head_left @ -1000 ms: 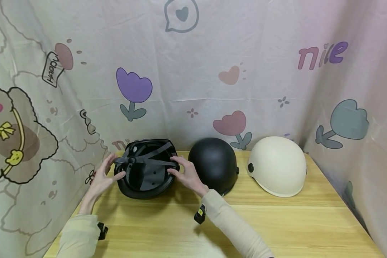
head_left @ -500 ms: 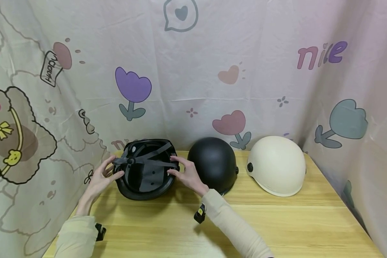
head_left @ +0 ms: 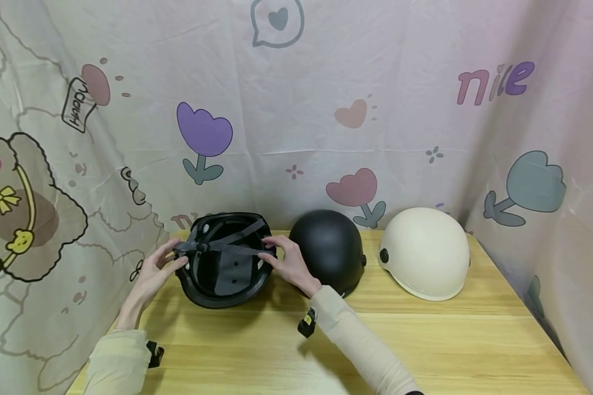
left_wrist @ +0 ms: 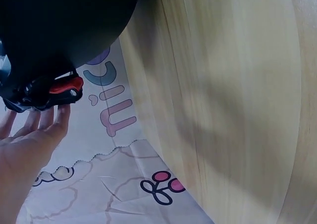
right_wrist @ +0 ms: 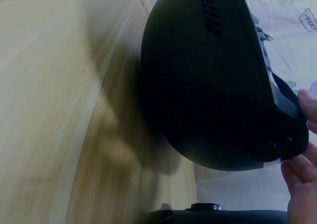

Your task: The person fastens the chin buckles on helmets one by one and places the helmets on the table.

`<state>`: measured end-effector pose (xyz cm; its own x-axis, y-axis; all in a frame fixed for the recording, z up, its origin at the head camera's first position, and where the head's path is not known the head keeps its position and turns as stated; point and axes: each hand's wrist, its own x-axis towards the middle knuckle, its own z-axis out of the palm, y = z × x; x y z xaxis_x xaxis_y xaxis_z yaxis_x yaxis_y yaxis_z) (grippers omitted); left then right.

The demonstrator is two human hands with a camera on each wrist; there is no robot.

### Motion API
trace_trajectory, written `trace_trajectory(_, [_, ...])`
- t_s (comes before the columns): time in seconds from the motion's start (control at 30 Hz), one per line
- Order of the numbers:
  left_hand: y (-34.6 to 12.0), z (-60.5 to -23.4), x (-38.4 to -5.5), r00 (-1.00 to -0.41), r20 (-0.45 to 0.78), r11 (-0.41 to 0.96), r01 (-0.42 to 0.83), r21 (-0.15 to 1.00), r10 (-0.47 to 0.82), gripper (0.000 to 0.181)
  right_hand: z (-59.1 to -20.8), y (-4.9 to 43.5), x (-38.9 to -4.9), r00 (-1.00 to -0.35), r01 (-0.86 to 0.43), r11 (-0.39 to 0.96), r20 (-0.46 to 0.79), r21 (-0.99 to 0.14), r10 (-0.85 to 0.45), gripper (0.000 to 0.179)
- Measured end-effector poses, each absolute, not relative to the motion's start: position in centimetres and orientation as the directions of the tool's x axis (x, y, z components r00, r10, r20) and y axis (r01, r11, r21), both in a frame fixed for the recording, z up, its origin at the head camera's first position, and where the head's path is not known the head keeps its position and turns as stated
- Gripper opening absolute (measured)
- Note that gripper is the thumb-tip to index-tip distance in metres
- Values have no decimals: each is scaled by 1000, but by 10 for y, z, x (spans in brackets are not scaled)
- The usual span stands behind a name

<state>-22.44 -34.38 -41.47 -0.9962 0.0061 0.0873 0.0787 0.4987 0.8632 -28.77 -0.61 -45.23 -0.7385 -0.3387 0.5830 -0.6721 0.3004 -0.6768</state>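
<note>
- The upturned black helmet (head_left: 222, 300) was at the left of the table (head_left: 400, 340), dome down, opening tilted toward you; couldn't tell whether it touched the wood.
- Your hands were well apart, one each side: your left hand (head_left: 150, 277) pinched the left rim by the red-tabbed buckle (left_wrist: 65, 86), your right hand (head_left: 291, 269) pinched the right rim near the strap's end.
- Chin strap (head_left: 237, 250) lay across the opening, over the grey padding (head_left: 232, 274).
- The second black helmet (head_left: 326, 252) stood just beside your right hand, white helmet (head_left: 425, 255) further right, both dome up.
- Shell looked stiff and probably fairly light for its bulk; not very fragile, though the finish could likely scuff.
- Smooth round outside probably offered you little grip and could rock on the wood; opposite sides of the rim looked your safest hold.
- Strap and padding seemed soft: lifting by the strap alone would likely have let the shell swing, so you did better with fingers on the rim.
</note>
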Motion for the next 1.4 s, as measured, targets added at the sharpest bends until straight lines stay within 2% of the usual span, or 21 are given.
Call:
trace_trajectory(0.33, [-348,-413,-223,-1000,-7,406,3,914,24,71,-445,-11,-288,-737,-672,288,580,-682,-346,31])
trace_trajectory(0.63, [-346,-413,-222,-999,-4,447,13,895,38,74,-431,-19,-280,-718,-695,354,581,-626,-382,26])
trace_trajectory(0.9, [-345,-412,-220,-999,-18,463,5,886,44,77,-416,-31,-278,-679,-716,283,544,-638,-493,27])
trace_trajectory(1.1, [-345,-411,-220,-998,-10,444,17,896,58,78,-410,-39,-277,-671,-698,263,480,-666,-564,34])
trace_trajectory(1.4, [-346,-410,-220,-998,-10,456,17,890,57,78,-405,-55,-278,-693,-594,282,300,-753,-656,44])
